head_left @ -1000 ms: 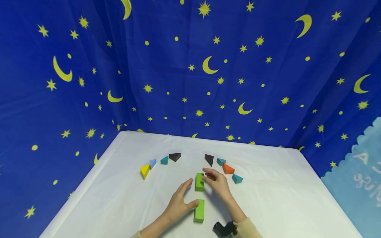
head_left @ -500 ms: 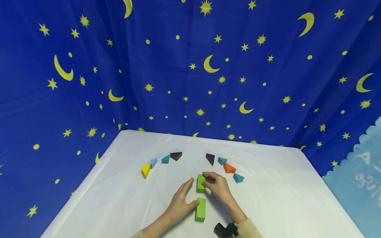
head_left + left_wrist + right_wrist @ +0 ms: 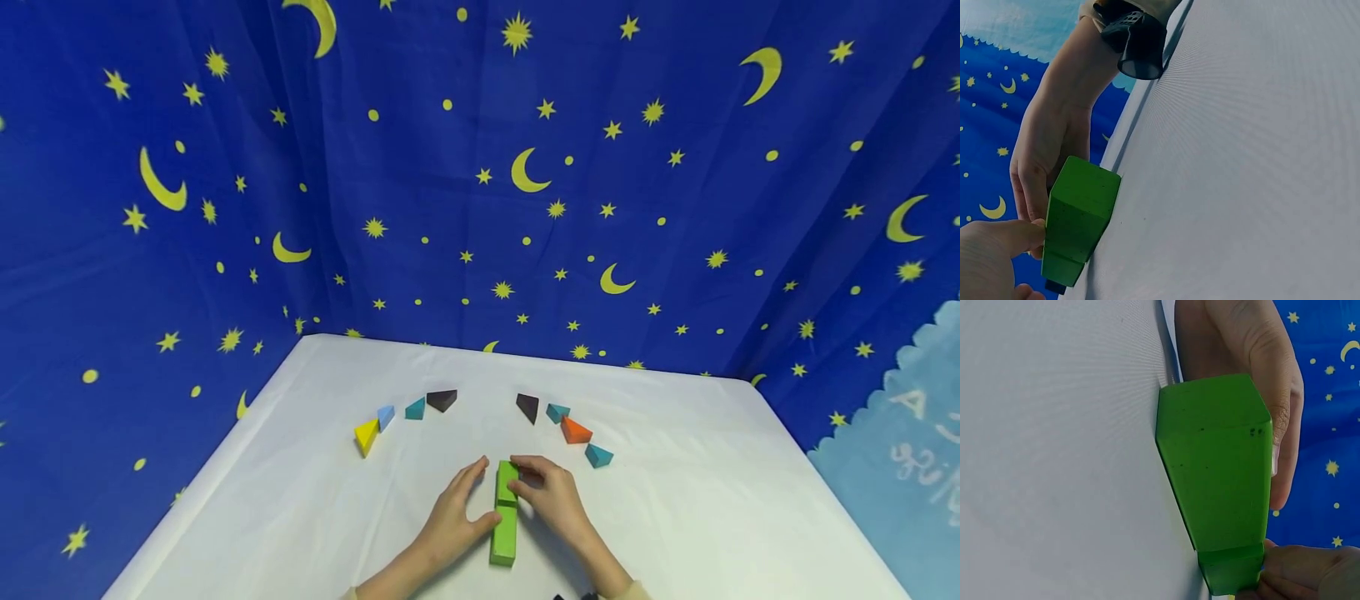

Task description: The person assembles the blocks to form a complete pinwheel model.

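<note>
Two green rectangular blocks lie end to end in the head view, the near green block [image 3: 503, 537] touching the far green block [image 3: 506, 482]. My right hand [image 3: 555, 500] pinches the far one, with its thumb on the right side and its fingers around the far end. At the left side of the near block, my left hand [image 3: 453, 518] touches it with the thumb near the join. The left fingers stretch forward, apart from the far block. In the right wrist view, the near block [image 3: 1216, 475] stands large in front of the left thumb.
Left on the white table [image 3: 675, 517] lie a yellow wedge [image 3: 366, 436], a light blue wedge [image 3: 386, 417], a teal wedge [image 3: 415, 407] and a dark wedge [image 3: 442, 400]. Rightward are a dark wedge [image 3: 528, 407], teal wedges [image 3: 598, 455] and an orange wedge [image 3: 576, 430].
My right hand has pinched the far green block and drawn it toward me, closing the gap to the near one. My left hand stays beside the near block.
</note>
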